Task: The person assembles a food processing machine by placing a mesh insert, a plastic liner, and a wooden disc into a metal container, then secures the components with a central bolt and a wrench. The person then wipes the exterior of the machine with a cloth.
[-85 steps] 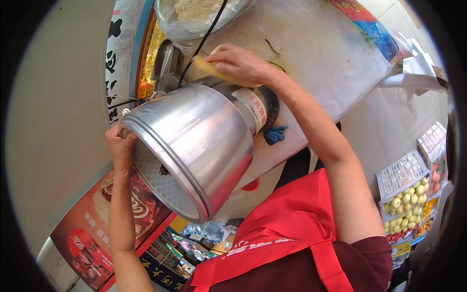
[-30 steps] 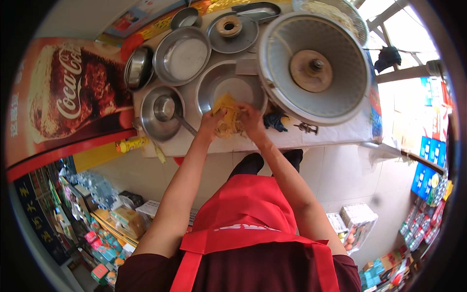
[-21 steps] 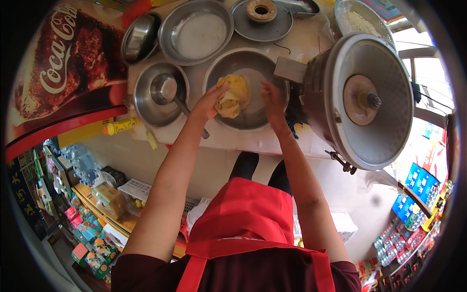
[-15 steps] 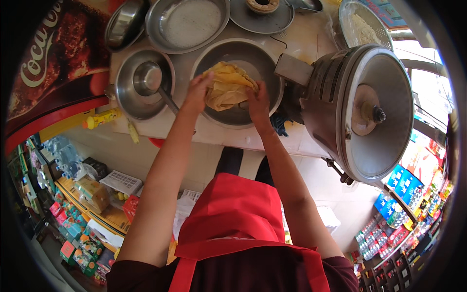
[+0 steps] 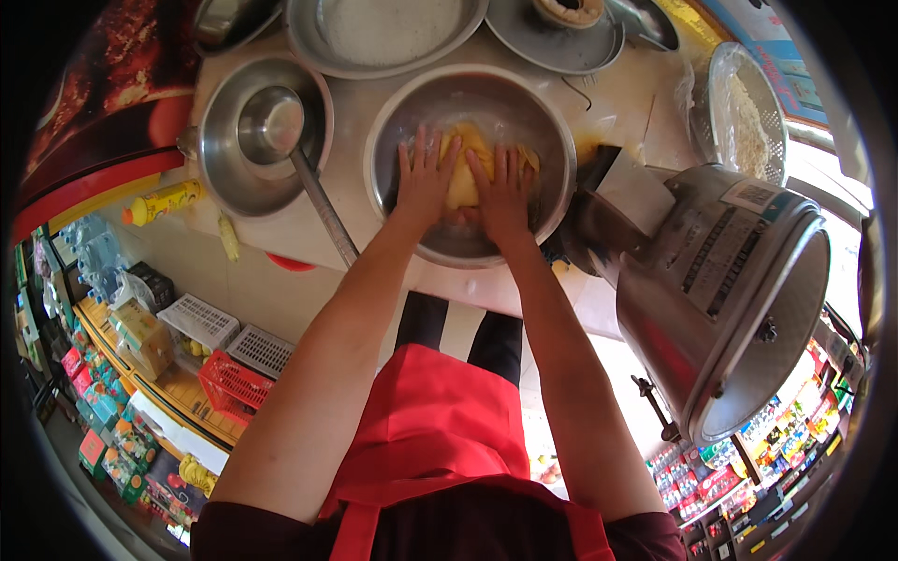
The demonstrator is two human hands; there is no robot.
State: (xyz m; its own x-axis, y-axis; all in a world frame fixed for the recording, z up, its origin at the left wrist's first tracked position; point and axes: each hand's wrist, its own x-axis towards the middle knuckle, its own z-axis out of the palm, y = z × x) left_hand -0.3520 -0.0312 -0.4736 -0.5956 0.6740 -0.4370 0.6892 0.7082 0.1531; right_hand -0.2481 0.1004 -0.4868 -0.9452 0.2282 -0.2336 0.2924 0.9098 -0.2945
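A crumpled yellow cloth (image 5: 463, 187) lies low inside a wide steel bowl (image 5: 554, 178) on the table. From the near side, my left hand (image 5: 426, 179) reaches in and rests flat on the cloth's left part, fingers spread. My right hand (image 5: 503, 194) lies on its right part, also with fingers stretched forward. Both palms are over the cloth, pressing it toward the bowl's bottom. A bunched edge of it sticks out beyond my right fingers. The parts beneath my hands are hidden.
Left of the bowl, a steel ladle (image 5: 271, 124) sits in a smaller basin (image 5: 218, 159), its handle hanging over the rim. A basin of whitish liquid (image 5: 388, 28) stands behind. A bulky steel machine (image 5: 687, 252) crowds the right side, near a perforated colander (image 5: 778, 140) with pale contents.
My hands were holding the cloth up between them above the bowl. They have lowered it inside and flattened out on top of it. The view has shifted slightly.
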